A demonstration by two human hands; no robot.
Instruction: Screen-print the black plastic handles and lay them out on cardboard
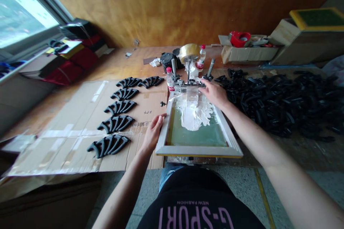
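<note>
A screen printing frame (pixel 197 150) lies in front of me, its green mesh (pixel 195 139) partly covered by thick white ink (pixel 192 118). My left hand (pixel 154 128) is at the frame's left side, fingers curled against the edge; its underside grip is hidden. At the far end, a translucent squeegee blade (pixel 192 96) stands in the ink, leaning by the metal clamp bar (pixel 188 88). My right hand (pixel 215 94) reaches over the frame's right side, fingers apart and stretched toward the bar's right end, close beside the blade.
Curved black ribbed parts (pixel 116 123) lie in a column on cardboard (pixel 72 114) at left. A large heap of black parts (pixel 282 100) covers the right. Behind the clamp stand two bottles (pixel 170 78), a tape roll (pixel 189 53) and a black tub (pixel 167 61). An open carton (pixel 248 54) sits back right.
</note>
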